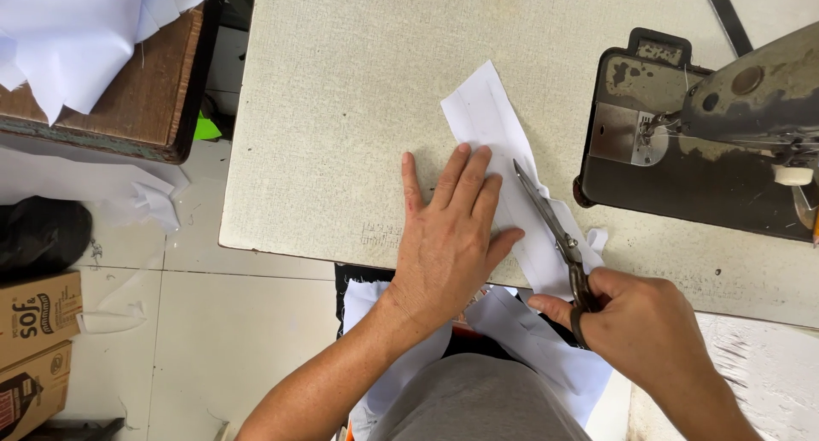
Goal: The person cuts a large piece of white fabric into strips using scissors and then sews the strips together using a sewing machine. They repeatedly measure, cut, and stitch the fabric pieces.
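White cloth, a long narrow strip (495, 142), lies slantwise on the pale speckled table (341, 83), its far end pointing up the table and its near end running off the front edge toward the person's lap, where more white pieces (546, 347) hang. The left hand (448, 236) lies flat and spread on the strip, fingers apart, pressing it to the table and gripping nothing. The right hand (644, 330) is closed around the handles of a pair of metal scissors (554, 228), whose blades lie along the strip's right edge just beside the left fingertips; I cannot tell whether the blades are parted or together. The strip looks thin, light and limp, with a folded or stitched line down its length, so it would likely slide and wrinkle easily unless held flat; a flat palm close beside the blades seems the soundest hold. An old dark sewing machine (699, 142) stands at the right, near the cloth but not touching it. A wooden bench (136, 91) bearing more white cloth sits at the upper left, and 2 cardboard boxes (34, 347) stand on the tiled floor.
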